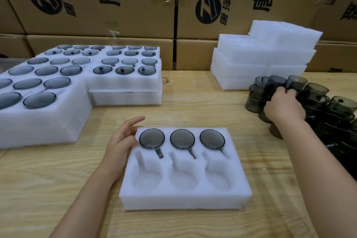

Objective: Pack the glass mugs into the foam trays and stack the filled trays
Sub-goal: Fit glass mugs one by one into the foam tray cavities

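A white foam tray (pixel 185 197) lies on the wooden table in front of me. Its far row holds three grey glass mugs (pixel 181 139), handles pointing toward me; the three near pockets are bare. My left hand (pixel 121 141) rests against the tray's left far corner, fingers relaxed, thumb beside the left mug. My right hand (pixel 284 106) reaches into a heap of loose dark glass mugs (pixel 313 100) at the right, its fingers curled over one mug; the grip itself is partly hidden.
Stacks of filled foam trays (pixel 123 83) stand at the left and back left. A pile of unfilled foam trays (pixel 262 59) sits at the back right. Cardboard boxes (pixel 116 1) wall off the far side of the table (pixel 48 179).
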